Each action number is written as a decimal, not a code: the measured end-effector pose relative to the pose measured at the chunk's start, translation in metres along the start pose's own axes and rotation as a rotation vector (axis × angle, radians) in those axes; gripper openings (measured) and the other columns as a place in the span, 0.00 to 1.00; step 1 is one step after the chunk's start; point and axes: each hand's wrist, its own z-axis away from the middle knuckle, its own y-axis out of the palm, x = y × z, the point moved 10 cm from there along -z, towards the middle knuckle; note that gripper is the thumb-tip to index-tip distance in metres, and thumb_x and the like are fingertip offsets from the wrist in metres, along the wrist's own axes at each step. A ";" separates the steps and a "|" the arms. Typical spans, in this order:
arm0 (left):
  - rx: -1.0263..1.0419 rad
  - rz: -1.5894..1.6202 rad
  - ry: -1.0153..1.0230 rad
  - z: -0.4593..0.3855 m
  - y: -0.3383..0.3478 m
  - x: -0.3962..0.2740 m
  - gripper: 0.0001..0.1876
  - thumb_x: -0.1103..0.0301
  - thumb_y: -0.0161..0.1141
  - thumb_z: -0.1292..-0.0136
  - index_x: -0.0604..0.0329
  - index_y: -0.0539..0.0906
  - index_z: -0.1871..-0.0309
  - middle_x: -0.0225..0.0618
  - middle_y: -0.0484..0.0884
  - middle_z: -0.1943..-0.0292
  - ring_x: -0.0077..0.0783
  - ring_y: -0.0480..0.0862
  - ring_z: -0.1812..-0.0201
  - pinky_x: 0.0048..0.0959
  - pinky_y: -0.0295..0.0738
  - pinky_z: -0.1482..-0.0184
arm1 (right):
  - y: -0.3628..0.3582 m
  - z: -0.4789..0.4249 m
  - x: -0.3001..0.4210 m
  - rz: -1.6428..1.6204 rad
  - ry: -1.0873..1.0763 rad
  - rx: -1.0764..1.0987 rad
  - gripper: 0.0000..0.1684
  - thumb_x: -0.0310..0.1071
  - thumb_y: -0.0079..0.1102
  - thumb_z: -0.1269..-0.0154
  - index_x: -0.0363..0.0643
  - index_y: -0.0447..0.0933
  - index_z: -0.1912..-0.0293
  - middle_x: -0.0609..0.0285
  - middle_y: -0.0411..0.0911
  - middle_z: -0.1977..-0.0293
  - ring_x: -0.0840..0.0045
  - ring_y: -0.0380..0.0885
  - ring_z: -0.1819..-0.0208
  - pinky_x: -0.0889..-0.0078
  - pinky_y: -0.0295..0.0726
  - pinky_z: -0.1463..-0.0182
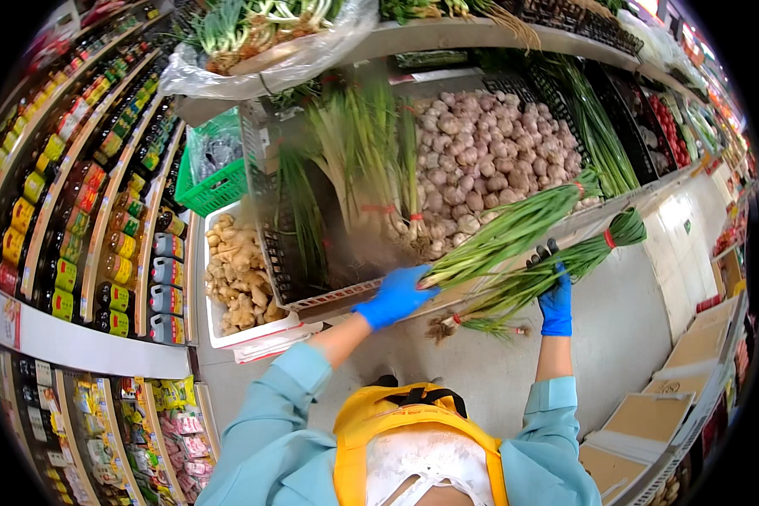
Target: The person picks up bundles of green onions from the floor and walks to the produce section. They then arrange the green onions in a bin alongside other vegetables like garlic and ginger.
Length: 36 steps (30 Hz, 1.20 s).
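My left hand (397,295), in a blue glove, is closed on the pale root end of a bunch of green stalks (512,231), bound with a red band near its tips and lying over the heap of garlic bulbs (481,152). My right hand (551,278), gloved in blue with dark fingertips, holds a second bunch of long green stalks (588,255) from beneath. That bunch has red bands near both ends; its roots hang above the floor between my hands. Bundles of scallions (360,145) with red bands stand in the black crate left of the garlic.
A white foam box of ginger root (237,272) and a green plastic basket (218,186) adjoin the crate's left side. Shelves of bottles (120,246) line the far left. Flat cardboard boxes (648,417) lie at the lower right. A shelf edge (443,38) crosses above the bins.
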 end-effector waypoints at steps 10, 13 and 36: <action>-0.514 0.373 -0.306 0.122 -0.153 0.101 0.18 0.67 0.61 0.48 0.67 0.75 0.56 0.33 0.78 0.67 0.20 0.74 0.68 0.20 0.71 0.65 | -0.017 -0.006 -0.020 0.229 0.063 0.005 0.27 0.37 0.56 0.43 0.38 0.63 0.45 0.61 0.73 0.60 0.74 0.72 0.60 0.70 0.72 0.51; -0.727 0.482 -0.315 0.130 -0.190 0.129 0.16 0.67 0.60 0.47 0.68 0.75 0.58 0.33 0.77 0.68 0.20 0.73 0.68 0.20 0.68 0.64 | -0.023 -0.005 -0.024 0.206 0.060 -0.062 0.27 0.37 0.55 0.43 0.39 0.63 0.45 0.61 0.72 0.61 0.74 0.72 0.60 0.70 0.73 0.52; -0.397 0.436 -0.527 0.041 -0.201 0.281 0.24 0.62 0.58 0.47 0.72 0.70 0.52 0.44 0.76 0.59 0.34 0.74 0.58 0.29 0.67 0.56 | -0.082 0.036 -0.022 0.212 -0.006 -0.321 0.24 0.38 0.51 0.40 0.41 0.64 0.45 0.60 0.73 0.63 0.74 0.72 0.64 0.69 0.74 0.57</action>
